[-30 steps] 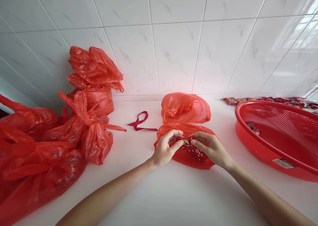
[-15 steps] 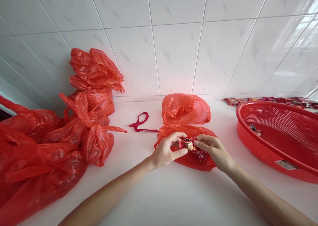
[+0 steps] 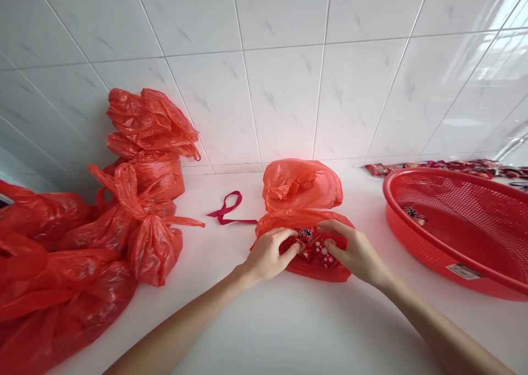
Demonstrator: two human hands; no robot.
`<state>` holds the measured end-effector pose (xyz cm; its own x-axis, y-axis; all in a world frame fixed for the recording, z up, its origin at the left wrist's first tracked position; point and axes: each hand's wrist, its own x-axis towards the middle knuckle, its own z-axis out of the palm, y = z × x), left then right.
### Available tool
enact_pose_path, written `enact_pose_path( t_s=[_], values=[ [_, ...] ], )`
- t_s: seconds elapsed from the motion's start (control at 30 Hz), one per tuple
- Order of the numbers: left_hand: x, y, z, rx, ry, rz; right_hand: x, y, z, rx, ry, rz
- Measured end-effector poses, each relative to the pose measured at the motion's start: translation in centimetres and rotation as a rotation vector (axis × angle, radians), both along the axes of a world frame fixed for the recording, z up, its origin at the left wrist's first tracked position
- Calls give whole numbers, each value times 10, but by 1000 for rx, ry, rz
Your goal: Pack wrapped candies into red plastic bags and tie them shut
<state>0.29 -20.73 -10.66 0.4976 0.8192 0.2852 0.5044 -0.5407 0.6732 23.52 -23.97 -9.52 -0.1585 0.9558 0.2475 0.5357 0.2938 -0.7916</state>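
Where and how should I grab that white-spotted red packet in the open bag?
Probably pinch the spotted packet by its near end, from above, with the right hand: it lies slanted inside the open bag, with a shiny wrapper crowding its left side.

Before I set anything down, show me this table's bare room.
Bare table shows between the forearms, nearside of the open bag, and between that bag and the red basket. A ribbon lies in the gap left of the bag. Red bags crowd the left; packets lie behind the basket.
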Motion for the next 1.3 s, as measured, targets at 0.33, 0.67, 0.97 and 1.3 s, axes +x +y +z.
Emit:
enact_pose_path(
  t_s=[0.33, 0.67, 0.97, 1.3],
  values=[
    [28, 19, 8, 114, 103, 21, 3, 2, -7, -39, -310, 69],
    [24, 32, 1, 15, 52, 31, 5, 7, -12, -57, -383, 49],
    [28, 13, 17, -124, -312, -30, -8, 4, 0, -94, 219, 39],
    [24, 9, 22, -325, -339, -125, 1, 3, 19, -272, 427, 60]
  ],
)
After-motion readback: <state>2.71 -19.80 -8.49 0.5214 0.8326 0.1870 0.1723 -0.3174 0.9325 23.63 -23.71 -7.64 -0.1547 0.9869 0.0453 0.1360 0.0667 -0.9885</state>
